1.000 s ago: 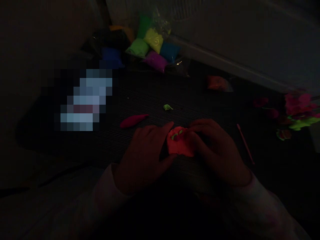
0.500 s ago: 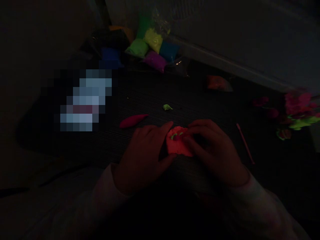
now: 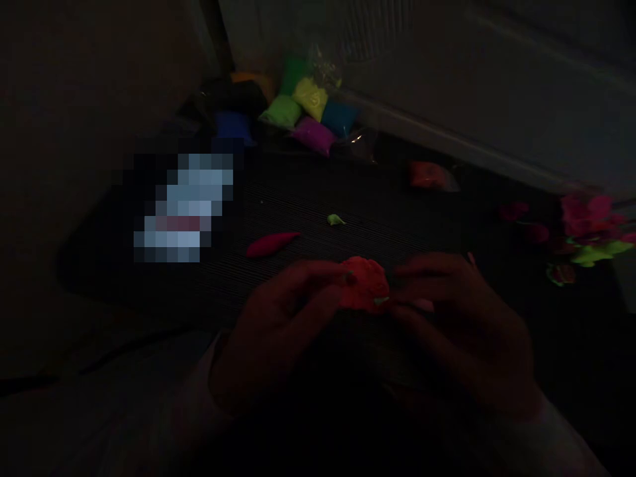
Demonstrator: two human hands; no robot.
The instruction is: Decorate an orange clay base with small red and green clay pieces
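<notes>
A flat, roundish piece of orange-red modelling clay (image 3: 366, 281) lies between my hands on the dark table. My left hand (image 3: 288, 318) has its thumb and fingers closed at the clay's left edge, where a small dark green bit shows by the fingertips. At the right edge, beside a pale green strip (image 3: 381, 301), my right hand (image 3: 467, 324) has its fingers and thumb apart. A pinkish patch shows between those fingers, too dim to make out. Beyond my hands lie a tapered pink clay piece (image 3: 272, 244) and a small green clay scrap (image 3: 335, 219).
Several bags of coloured clay, including a purple one (image 3: 314, 135), stand at the back by the wall. An orange clay bag (image 3: 431, 176) lies right of them. Pink and green clay shapes (image 3: 589, 215) sit far right. A pixelated bright screen (image 3: 189, 205) is at left.
My right hand has drawn back to the right and its fingers have parted, now covering most of the pink stick. My left fingers have closed in on the clay's left edge. The view has shifted slightly.
</notes>
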